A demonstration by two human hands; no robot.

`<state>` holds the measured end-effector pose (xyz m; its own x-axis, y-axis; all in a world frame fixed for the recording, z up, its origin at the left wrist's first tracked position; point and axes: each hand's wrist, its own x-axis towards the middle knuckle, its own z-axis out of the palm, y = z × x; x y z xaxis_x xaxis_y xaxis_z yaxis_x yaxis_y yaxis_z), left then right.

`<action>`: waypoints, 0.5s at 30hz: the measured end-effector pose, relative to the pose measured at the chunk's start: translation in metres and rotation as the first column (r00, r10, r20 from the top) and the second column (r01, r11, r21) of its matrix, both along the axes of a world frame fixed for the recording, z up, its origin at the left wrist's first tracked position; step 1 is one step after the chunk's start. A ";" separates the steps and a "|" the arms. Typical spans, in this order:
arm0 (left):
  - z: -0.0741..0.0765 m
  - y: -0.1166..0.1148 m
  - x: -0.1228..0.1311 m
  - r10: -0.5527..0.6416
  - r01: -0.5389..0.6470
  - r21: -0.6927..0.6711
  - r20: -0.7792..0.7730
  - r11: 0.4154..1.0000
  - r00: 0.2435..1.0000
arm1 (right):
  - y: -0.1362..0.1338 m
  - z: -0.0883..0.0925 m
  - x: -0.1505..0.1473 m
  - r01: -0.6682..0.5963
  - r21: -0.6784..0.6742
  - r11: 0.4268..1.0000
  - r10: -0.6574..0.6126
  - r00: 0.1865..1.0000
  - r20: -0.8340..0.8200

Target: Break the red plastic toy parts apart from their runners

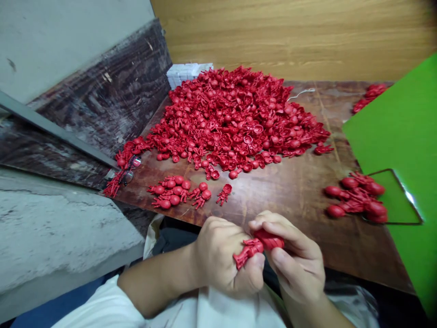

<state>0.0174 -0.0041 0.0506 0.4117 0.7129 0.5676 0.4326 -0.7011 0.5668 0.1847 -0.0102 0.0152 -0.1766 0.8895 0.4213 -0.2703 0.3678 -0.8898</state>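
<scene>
Close to my body, at the table's front edge, both hands are closed on one small red plastic figure. My left hand (225, 257) grips the limbed body (248, 252) of the red figure between thumb and curled fingers. The fingertips of my right hand (297, 255) pinch its rounded, ridged head (269, 239). Head and body touch; whether they are joined I cannot tell. Just beyond my hands lies a single red figure part (224, 194), with a small group of red figures (170, 191) to its left.
A large heap of red plastic parts (235, 118) covers the table's back middle. Larger red figures (357, 196) lie at right beside a bent metal wire frame (409, 200) and a green panel (399, 136). Glasses (128, 176) rest at left; white blocks (186, 73) stand behind.
</scene>
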 end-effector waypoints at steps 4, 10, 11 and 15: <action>0.000 -0.002 -0.001 -0.016 0.020 -0.110 0.042 0.994 0.999 | 0.001 0.000 0.002 0.012 0.018 1.000 -0.012 1.000 0.013; 0.000 -0.003 -0.003 -0.134 0.145 -0.286 0.058 0.947 0.989 | 0.000 0.003 0.004 0.027 0.102 0.994 -0.036 0.995 0.091; -0.001 -0.003 -0.003 -0.141 0.148 -0.280 0.044 0.949 0.989 | 0.000 0.003 0.004 0.042 0.113 0.993 -0.054 0.993 0.102; -0.006 -0.004 -0.001 -0.143 0.132 -0.225 -0.034 0.966 0.989 | 0.000 0.002 0.004 0.086 0.133 0.987 -0.103 0.987 0.127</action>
